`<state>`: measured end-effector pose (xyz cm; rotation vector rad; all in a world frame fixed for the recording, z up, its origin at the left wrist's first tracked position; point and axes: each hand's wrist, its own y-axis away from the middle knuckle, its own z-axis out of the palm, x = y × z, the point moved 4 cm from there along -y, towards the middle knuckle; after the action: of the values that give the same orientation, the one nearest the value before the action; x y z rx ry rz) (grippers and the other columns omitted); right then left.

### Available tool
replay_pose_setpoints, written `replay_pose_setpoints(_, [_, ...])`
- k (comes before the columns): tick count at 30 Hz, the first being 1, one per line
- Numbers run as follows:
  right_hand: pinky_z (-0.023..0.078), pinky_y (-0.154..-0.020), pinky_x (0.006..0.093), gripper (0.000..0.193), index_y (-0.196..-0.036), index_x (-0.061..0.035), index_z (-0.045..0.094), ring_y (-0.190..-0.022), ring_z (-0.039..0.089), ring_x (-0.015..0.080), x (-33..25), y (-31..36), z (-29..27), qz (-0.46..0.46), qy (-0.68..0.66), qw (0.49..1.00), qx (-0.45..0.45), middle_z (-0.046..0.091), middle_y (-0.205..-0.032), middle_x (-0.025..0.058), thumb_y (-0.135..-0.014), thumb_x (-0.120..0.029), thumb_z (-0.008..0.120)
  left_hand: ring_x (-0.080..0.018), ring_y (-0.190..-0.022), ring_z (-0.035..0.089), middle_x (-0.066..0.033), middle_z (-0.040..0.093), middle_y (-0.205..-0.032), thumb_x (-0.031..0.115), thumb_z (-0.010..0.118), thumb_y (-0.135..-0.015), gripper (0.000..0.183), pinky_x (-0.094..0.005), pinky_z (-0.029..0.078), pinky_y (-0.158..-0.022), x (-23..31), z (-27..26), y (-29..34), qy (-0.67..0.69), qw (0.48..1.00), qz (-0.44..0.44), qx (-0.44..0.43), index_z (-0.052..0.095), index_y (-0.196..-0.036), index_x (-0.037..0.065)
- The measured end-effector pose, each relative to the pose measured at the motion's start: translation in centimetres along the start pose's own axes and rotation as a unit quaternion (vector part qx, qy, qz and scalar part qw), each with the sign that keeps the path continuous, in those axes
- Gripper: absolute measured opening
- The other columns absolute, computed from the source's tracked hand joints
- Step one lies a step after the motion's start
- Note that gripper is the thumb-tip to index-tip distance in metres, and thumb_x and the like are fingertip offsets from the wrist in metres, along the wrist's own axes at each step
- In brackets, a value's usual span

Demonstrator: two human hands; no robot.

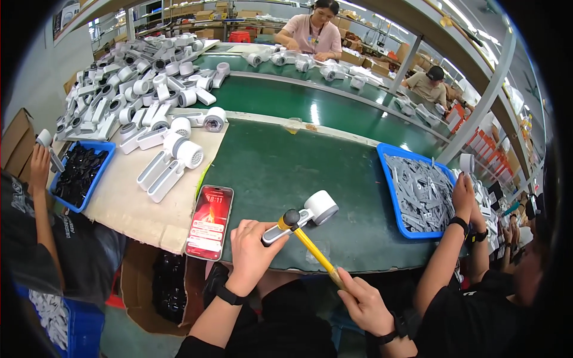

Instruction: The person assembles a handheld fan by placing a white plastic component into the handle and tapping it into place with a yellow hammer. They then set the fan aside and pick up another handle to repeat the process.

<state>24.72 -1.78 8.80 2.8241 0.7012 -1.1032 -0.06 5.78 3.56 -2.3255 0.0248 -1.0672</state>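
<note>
My left hand (252, 247) grips the handle of a white and grey handheld fan (321, 207), which lies on the green work surface with its round head pointing away to the right. In my right hand (365, 301) is a small mallet (314, 248) with a yellow handle and a black knob on its head. The mallet head is over the fan's handle, close to my left fingers; whether it touches the handle I cannot tell. A phone (209, 222) with a lit red screen lies just left of my left hand.
Several similar fans (173, 164) rest on a pale board, with a large heap (143, 83) behind. Blue trays hold grey strips (387, 179) at right and black parts (111, 156) at left. Co-workers' hands (462, 194) work at both sides; a person (313, 30) sits across the green belt (268, 92).
</note>
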Motion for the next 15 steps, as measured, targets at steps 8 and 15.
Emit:
replay_pose_setpoints(8, [0.044,-0.061,0.0322,0.057,-0.140,-0.0039,0.054,-0.064,0.053,0.0230,-1.2,-0.1,0.1,-0.018,0.014,0.999,-0.025,0.052,-0.077,0.0114,-0.085,0.002,0.068,-0.0251,-0.093,0.056,-0.0028,0.062,-0.081,0.024,0.084,-0.070,0.025,-0.0389,0.040,-0.080,-0.8,0.3,0.2,-0.005,0.999,-0.029,-0.023,0.072,-0.086,0.008])
replay_pose_setpoints(15, [0.044,-0.060,0.0336,0.056,-0.141,-0.0055,0.053,-0.064,0.052,0.0253,-2.0,0.0,-0.4,-0.035,-0.018,0.999,-0.001,0.051,-0.078,0.0123,-0.087,0.001,0.067,-0.0250,-0.090,0.056,-0.0019,0.062,-0.081,0.027,0.088,-0.068,0.030,-0.0382,0.043,-0.079,-0.9,0.6,0.2,-0.027,0.999,-0.028,-0.017,0.074,-0.087,0.009])
